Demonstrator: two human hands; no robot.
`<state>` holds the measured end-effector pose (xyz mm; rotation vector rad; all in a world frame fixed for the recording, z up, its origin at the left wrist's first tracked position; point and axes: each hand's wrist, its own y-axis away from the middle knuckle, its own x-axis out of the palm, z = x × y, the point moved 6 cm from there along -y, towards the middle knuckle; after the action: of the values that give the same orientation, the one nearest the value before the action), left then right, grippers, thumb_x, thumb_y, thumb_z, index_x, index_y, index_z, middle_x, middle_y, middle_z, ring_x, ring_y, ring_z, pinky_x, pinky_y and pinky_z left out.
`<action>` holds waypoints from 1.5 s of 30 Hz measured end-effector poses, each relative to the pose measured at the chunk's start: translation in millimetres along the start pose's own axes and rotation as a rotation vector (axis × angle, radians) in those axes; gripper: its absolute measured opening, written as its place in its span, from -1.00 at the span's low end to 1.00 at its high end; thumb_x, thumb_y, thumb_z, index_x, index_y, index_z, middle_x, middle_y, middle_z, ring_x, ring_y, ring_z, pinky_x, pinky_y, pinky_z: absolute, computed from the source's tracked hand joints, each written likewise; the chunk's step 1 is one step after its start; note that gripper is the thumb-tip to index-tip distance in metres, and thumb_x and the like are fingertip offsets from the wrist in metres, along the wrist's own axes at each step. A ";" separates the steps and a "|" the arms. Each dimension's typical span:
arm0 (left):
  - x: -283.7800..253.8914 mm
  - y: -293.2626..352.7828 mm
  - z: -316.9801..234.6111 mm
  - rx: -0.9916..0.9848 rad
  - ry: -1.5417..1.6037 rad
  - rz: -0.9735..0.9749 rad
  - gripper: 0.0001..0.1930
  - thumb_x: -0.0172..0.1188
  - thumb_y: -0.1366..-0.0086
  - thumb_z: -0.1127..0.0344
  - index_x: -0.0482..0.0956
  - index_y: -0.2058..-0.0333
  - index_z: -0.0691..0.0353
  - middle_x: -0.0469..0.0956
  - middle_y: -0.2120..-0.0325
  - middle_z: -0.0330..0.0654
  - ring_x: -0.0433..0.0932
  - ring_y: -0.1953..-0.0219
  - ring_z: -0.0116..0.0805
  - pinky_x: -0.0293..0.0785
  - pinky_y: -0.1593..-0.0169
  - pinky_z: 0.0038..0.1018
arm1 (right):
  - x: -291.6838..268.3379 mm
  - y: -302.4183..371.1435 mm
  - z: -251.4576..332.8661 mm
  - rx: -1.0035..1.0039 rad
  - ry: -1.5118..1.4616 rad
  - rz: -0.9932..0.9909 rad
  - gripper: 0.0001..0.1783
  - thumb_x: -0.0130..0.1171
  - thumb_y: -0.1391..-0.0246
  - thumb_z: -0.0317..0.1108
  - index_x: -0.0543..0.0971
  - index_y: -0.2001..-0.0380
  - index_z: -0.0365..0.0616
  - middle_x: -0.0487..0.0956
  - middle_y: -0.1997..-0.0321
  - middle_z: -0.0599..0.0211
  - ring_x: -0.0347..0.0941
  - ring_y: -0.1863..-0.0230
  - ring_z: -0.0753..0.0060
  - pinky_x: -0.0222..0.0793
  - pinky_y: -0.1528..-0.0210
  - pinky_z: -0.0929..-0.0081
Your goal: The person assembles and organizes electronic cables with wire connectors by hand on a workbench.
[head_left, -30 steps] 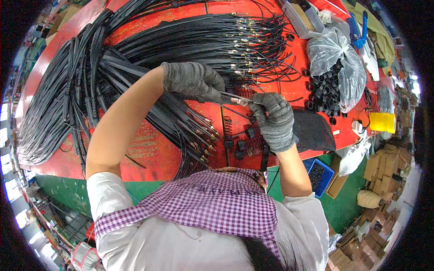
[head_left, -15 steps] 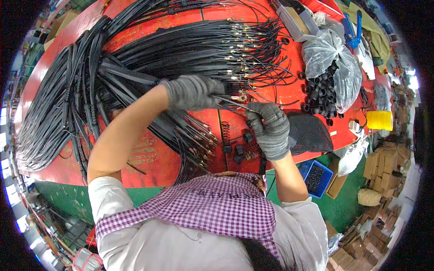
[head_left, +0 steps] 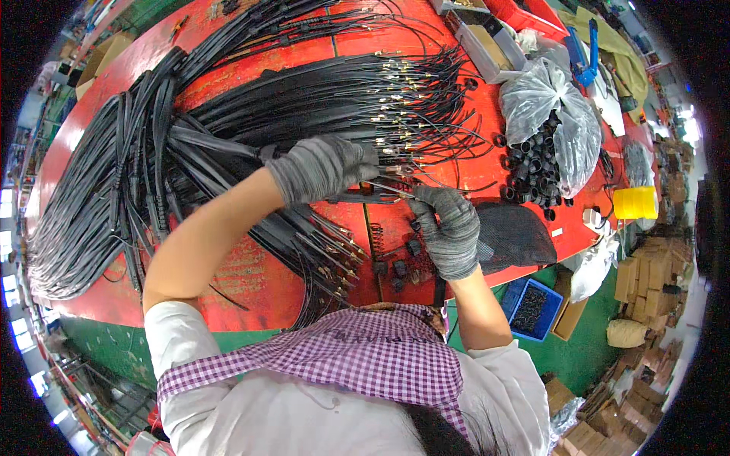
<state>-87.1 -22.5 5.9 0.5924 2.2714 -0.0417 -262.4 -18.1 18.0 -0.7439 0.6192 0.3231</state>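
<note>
Both gloved hands (head_left: 323, 169) pinch a thin cable (head_left: 391, 188), sloping slightly down rightward.

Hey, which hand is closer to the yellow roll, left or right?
Right. The right hand is left of the yellow roll, near the black mesh; the left hand is farther left, beside black cables.

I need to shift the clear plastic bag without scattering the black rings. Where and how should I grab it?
Probably by the gathered knot at the top of the clear plastic bag, coming from above: the film bunches there into a narrow handhold. Avoid its lower left side, where black rings lie loose at the opening.
</note>
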 end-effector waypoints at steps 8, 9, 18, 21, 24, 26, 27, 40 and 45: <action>7.3 2.4 22.7 -0.203 0.364 -0.126 -0.76 0.16 -0.06 0.19 0.54 0.33 0.19 0.48 0.63 -0.19 0.39 0.66 -0.54 0.39 0.54 -0.48 | 4.8 3.5 -7.9 0.083 -0.065 0.015 -0.86 0.22 0.22 -0.51 0.53 0.46 -0.17 0.50 0.51 0.23 0.45 0.48 0.26 0.36 0.40 0.47; 7.5 0.4 24.8 -0.201 0.367 -0.122 -0.76 0.16 -0.06 0.19 0.54 0.33 0.19 0.48 0.63 -0.19 0.39 0.66 -0.54 0.39 0.54 -0.48 | 5.1 4.5 -10.1 0.108 -0.089 0.015 -0.86 0.22 0.21 -0.50 0.54 0.46 -0.17 0.50 0.52 0.22 0.45 0.49 0.27 0.36 0.41 0.48; 6.4 -3.7 10.3 -0.091 0.019 -0.236 -0.79 0.07 -0.09 0.23 0.50 0.31 0.17 0.51 0.50 -0.02 0.49 0.44 -0.10 0.39 0.36 -0.34 | 6.3 1.5 -12.8 0.172 -0.065 0.057 -0.88 0.20 0.17 -0.48 0.53 0.45 -0.17 0.51 0.52 0.22 0.46 0.51 0.33 0.35 0.43 0.50; 6.7 1.7 8.1 -0.016 -0.006 -0.375 -0.81 0.08 -0.09 0.24 0.50 0.33 0.17 0.49 0.53 -0.02 0.48 0.46 -0.11 0.39 0.37 -0.34 | 6.5 5.2 -19.2 0.187 -0.100 0.072 -0.87 0.21 0.17 -0.45 0.53 0.45 -0.16 0.52 0.52 0.22 0.46 0.51 0.33 0.36 0.43 0.50; 8.2 6.0 12.6 0.001 0.091 -0.342 -0.84 0.09 -0.09 0.25 0.48 0.41 0.20 0.46 0.59 -0.05 0.45 0.52 -0.13 0.37 0.40 -0.35 | 8.8 2.8 -15.3 0.144 -0.046 0.069 -0.86 0.21 0.17 -0.44 0.53 0.44 -0.16 0.53 0.52 0.24 0.46 0.50 0.34 0.36 0.42 0.49; 10.3 2.7 15.5 -0.015 0.127 -0.287 -0.83 0.10 -0.09 0.23 0.48 0.42 0.21 0.46 0.61 -0.08 0.43 0.55 -0.22 0.36 0.41 -0.38 | 6.9 2.8 -13.1 0.137 -0.021 0.069 -0.86 0.21 0.17 -0.46 0.53 0.44 -0.17 0.52 0.51 0.24 0.46 0.50 0.35 0.36 0.42 0.49; 7.1 3.5 16.1 -0.016 0.115 -0.301 -0.83 0.10 -0.09 0.23 0.48 0.42 0.21 0.46 0.61 -0.08 0.43 0.55 -0.22 0.36 0.41 -0.38 | 6.9 0.9 -10.9 0.121 -0.026 0.064 -0.86 0.21 0.17 -0.46 0.53 0.44 -0.17 0.52 0.51 0.24 0.46 0.50 0.35 0.36 0.42 0.49; 0.4 0.7 1.8 -0.137 -0.082 -0.349 -0.83 0.05 -0.11 0.28 0.51 0.34 0.17 0.51 0.49 -0.11 0.47 0.48 -0.14 0.41 0.38 -0.38 | 2.7 -3.0 -8.5 0.154 -0.057 0.076 -0.85 0.21 0.17 -0.47 0.54 0.42 -0.17 0.53 0.47 0.22 0.45 0.48 0.35 0.35 0.39 0.50; 4.0 12.9 -4.1 0.001 -0.179 -0.585 -0.88 0.10 -0.04 0.31 0.50 0.39 0.14 0.52 0.44 -0.09 0.50 0.45 -0.11 0.44 0.40 -0.38 | 10.1 6.0 -21.2 0.191 -0.063 0.084 -0.86 0.19 0.13 -0.43 0.54 0.42 -0.20 0.54 0.48 0.20 0.46 0.48 0.37 0.35 0.39 0.52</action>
<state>-86.7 -8.5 7.9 -0.0904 2.1925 -0.3675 -266.1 -28.5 -3.6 -0.5238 0.6131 0.3582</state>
